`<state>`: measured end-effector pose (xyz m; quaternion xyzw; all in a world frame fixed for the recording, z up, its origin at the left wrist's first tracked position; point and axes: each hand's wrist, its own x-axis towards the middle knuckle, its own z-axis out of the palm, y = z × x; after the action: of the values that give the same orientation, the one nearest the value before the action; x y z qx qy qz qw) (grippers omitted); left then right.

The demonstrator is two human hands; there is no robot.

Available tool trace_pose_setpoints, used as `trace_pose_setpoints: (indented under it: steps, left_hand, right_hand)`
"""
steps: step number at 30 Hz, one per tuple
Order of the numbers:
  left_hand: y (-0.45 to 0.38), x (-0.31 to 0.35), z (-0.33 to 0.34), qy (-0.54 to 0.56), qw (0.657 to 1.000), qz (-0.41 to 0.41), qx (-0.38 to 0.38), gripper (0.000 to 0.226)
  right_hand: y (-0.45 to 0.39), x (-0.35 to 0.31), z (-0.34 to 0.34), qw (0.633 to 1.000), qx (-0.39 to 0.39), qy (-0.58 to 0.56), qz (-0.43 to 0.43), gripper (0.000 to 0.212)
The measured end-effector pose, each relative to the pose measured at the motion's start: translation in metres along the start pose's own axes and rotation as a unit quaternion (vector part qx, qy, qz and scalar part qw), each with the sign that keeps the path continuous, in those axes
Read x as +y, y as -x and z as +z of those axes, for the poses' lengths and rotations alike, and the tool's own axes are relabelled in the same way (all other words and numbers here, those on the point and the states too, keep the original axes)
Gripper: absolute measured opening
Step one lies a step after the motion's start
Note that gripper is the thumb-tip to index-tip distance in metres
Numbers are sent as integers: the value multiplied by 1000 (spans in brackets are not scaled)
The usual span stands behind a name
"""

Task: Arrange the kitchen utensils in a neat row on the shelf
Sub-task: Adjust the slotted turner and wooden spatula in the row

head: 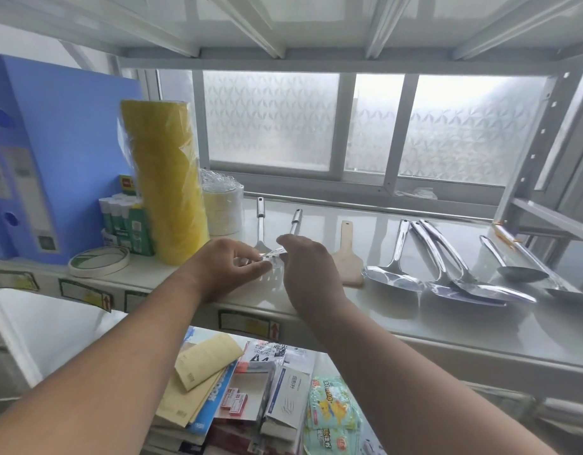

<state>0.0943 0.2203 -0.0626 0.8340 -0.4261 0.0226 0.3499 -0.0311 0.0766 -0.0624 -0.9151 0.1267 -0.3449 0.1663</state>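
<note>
Both hands meet over the shelf (414, 326) front edge, left of middle. Left hand (227, 267) and right hand (308, 267) each pinch a small shiny utensil (273, 252) between fingertips; what it is, can't tell. Two slotted turners (260, 221) lie under them, heads hidden. Wooden spatula (347, 257) just right, ladles (395, 257) further right, overlapping. Risk: thin pinch slips, piece drops off front edge. Rightmost spoon cut off.
</note>
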Motion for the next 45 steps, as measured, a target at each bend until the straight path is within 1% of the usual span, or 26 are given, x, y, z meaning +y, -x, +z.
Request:
trace_pose_setpoints:
  steps: [2, 3, 4, 6, 7, 10, 11, 13, 19, 21, 24, 27, 32, 34, 37, 39, 45]
  left_hand:
    - [0, -1, 1, -9, 1000, 1, -15, 50]
    - [-1, -2, 0, -4, 1000, -3, -13, 55]
    - [0, -2, 0, 9, 1000, -11, -6, 65]
    - [1, -4, 0, 30, 999, -34, -3, 91]
    - [1, -4, 0, 33, 999, -39, -7, 100]
    - [-2, -5, 1, 36, 999, -27, -20, 109]
    - [-2, -5, 2, 42, 999, -23, -25, 107]
    - [-3, -5, 2, 50, 998, -15, -31, 93]
    - [-8, -10, 2, 10, 999, 17, -35, 50]
    - [-8, -9, 2, 12, 999, 19, -31, 44]
    - [-9, -10, 3, 11, 999, 22, -29, 47]
    - [-8, -10, 3, 37, 998, 21, -37, 52]
    - [-7, -7, 2, 64, 996, 31, -55, 44]
    - [-7, -6, 2, 69, 996, 30, -57, 47]
    - [-7, -4, 2, 81, 995, 16, -51, 58]
    - [-8, -5, 3, 84, 995, 16, -51, 60]
    - [-10, -14, 4, 77, 996, 26, -38, 65]
  right_hand:
    - [0, 1, 1, 1000, -13, -4, -10, 18]
    - [1, 1, 1, 1000, -22, -5, -16, 18]
    - [1, 2, 0, 999, -32, -6, -22, 21]
    - [1, 0, -3, 998, -51, -19, -20, 32]
    - [1, -1, -6, 998, -61, -30, -12, 37]
    - [3, -4, -13, 994, -96, -45, 8, 49]
    - [3, -4, -14, 993, -107, -44, 9, 51]
    - [4, -5, -14, 991, -123, -54, 4, 52]
    - [4, -3, -12, 989, -134, -62, 1, 44]
    - [3, -2, -11, 989, -132, -68, 11, 40]
    - [2, 0, -9, 989, -128, -77, 18, 39]
    - [3, 0, -7, 989, -121, -78, 19, 40]
    - [3, 1, -8, 990, -114, -78, 18, 42]
    - [3, 1, -8, 990, -114, -79, 20, 43]
    - [4, 0, -10, 990, -118, -78, 24, 49]
    - [4, -1, -10, 990, -118, -77, 22, 52]
    - [5, -2, -12, 989, -119, -80, 23, 52]
